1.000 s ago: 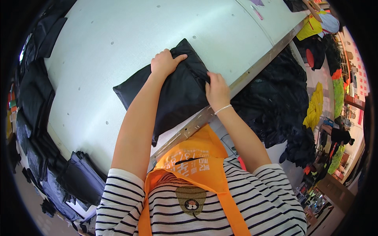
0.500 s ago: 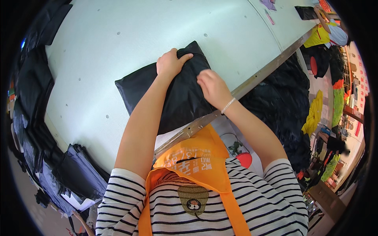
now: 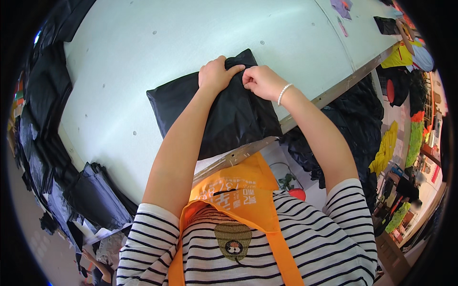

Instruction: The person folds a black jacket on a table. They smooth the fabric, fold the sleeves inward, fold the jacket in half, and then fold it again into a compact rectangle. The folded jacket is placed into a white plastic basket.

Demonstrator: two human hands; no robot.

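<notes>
A flat, folded piece of shiny black fabric (image 3: 232, 121) lies at the near edge of the pale table (image 3: 157, 52), one corner pointing away from me. My left hand (image 3: 215, 76) rests on its far side, the fingers curled and the thumb reaching right along a gathered fold. Close beside that thumb, my right hand (image 3: 263, 82) has its fingers pinched together on the fabric's right part. The exact bit of cloth between those fingertips is hidden.
Stacks of dark fabric (image 3: 45, 95) line the table's left side, with folded dark pieces (image 3: 102, 198) nearer me. Heaped black fabric (image 3: 350, 119) lies beyond the right edge. Another person (image 3: 410, 52) handles a black piece at the far right, near a purple scrap (image 3: 341, 8).
My right hand has moved up and away from me along the fabric, toward my left thumb. The left hand keeps its place on the fabric. The whole view has shifted slightly.
</notes>
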